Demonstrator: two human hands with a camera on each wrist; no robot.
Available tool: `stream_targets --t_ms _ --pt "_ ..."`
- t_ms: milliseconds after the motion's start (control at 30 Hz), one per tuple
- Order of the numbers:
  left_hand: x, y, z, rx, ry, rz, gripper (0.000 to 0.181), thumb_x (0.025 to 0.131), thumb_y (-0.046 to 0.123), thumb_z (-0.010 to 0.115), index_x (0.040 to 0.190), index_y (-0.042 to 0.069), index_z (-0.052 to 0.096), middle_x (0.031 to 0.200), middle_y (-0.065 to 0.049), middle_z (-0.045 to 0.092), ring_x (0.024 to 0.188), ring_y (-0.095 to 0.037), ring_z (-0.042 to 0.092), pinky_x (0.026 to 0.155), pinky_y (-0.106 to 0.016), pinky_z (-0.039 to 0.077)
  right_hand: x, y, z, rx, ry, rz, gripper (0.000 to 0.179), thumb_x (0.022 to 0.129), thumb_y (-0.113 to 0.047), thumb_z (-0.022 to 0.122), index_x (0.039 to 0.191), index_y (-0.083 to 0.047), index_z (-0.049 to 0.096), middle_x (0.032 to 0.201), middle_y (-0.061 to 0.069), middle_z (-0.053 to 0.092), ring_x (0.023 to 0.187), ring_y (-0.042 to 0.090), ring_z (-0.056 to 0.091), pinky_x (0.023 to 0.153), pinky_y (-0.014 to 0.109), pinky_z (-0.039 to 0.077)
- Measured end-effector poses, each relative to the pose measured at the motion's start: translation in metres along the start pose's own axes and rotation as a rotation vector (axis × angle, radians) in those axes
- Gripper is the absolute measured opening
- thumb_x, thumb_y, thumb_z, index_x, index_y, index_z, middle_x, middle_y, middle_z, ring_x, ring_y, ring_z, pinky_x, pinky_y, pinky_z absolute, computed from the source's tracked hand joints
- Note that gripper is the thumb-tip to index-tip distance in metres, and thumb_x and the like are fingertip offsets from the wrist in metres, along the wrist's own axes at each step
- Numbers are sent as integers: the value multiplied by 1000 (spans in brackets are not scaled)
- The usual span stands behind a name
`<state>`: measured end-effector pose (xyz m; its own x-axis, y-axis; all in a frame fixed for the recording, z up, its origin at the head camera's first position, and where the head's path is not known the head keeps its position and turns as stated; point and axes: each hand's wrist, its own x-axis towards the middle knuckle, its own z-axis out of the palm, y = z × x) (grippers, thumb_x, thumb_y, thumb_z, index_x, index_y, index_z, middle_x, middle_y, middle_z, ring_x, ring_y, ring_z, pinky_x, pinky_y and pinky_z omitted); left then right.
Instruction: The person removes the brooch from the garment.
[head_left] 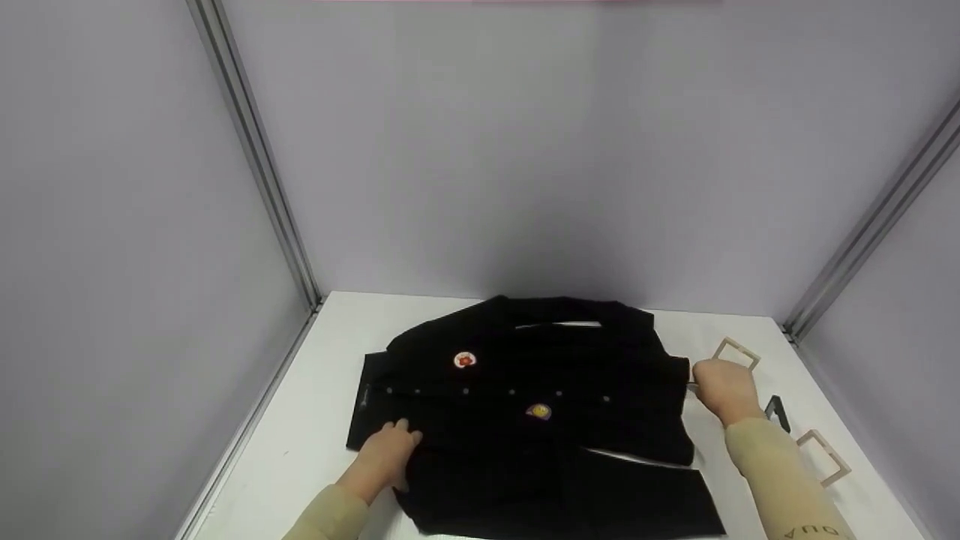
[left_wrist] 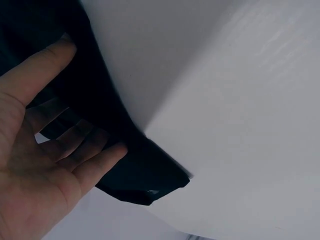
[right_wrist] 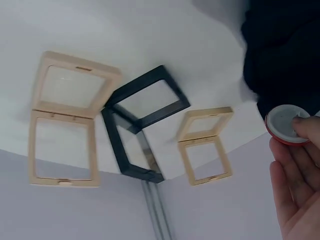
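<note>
A black buttoned jacket lies spread on the white table, with its collar toward the back wall. Two badges sit on its front: a round white-and-red badge and a yellow-and-purple badge. My left hand rests on the jacket's left part, fingers extended; the left wrist view shows its thumb and fingertips against the dark cloth near an edge. Beyond the jacket's right side, my right hand pinches a round pin badge, thumb on its pale back, red rim showing. The badge's face is hidden in the right wrist view.
Along the table's right side stand three open hinged display frames: a beige one, a black one and another beige one. Grey walls with metal corner posts enclose the table at the back and sides.
</note>
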<state>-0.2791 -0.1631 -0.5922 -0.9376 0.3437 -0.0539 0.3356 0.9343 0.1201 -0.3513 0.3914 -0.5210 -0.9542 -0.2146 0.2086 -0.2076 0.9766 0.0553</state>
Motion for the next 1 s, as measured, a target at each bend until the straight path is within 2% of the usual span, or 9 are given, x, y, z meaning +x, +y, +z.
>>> stream_targets --t_ms 67,200,300,400,500,600,767,1000 --pt "0 0 0 3 2 4 75 50 10 106 118 1 74 119 -24 69 105 -43 69 91 -53 63 -5 8 1 7 -3 20 24 82 -6 82 66 -5 66 68 18 71 59 36 68 54 57 56" --pt "-1 -1 0 14 11 17 75 50 11 106 117 1 74 114 -22 68 101 -40 68 88 -52 64 -13 23 3 5 -59 58 24 86 -11 84 70 -5 68 71 18 72 60 31 68 55 56 57" --pt "-1 -1 0 23 16 15 72 50 12 106 115 3 74 111 -20 68 98 -39 68 86 -51 64 -17 32 6 -4 -72 72 21 88 -6 79 70 -3 68 69 17 71 57 26 65 53 54 57" --pt "0 -2 -1 19 0 7 72 51 13 106 115 3 74 113 -21 68 100 -39 68 88 -52 64 -23 38 9 -4 -47 77 19 86 2 77 70 -3 67 67 17 71 56 25 63 52 53 57" --pt "1 -2 -1 19 -18 2 71 52 14 106 114 3 73 118 -23 68 104 -41 68 90 -54 63 -29 41 14 -10 -7 79 18 83 7 77 70 -1 66 67 18 71 57 29 66 52 53 57" --pt "1 -2 -1 22 -23 2 71 53 15 106 114 3 72 123 -25 68 109 -44 68 92 -55 63 -35 44 21 -18 20 82 18 82 6 79 72 0 66 69 20 71 58 33 68 52 53 57" --pt "0 -2 -1 23 -11 7 74 52 16 106 117 3 73 126 -26 68 111 -45 69 93 -55 63 -43 47 29 -47 33 84 19 84 6 77 71 0 65 67 21 70 57 31 66 51 53 56" --pt "-3 -2 0 41 -13 23 76 52 19 107 118 3 73 123 -24 68 106 -42 69 90 -53 64 -59 51 43 -135 76 42 16 81 10 75 70 3 65 65 20 66 58 35 63 53 54 56"
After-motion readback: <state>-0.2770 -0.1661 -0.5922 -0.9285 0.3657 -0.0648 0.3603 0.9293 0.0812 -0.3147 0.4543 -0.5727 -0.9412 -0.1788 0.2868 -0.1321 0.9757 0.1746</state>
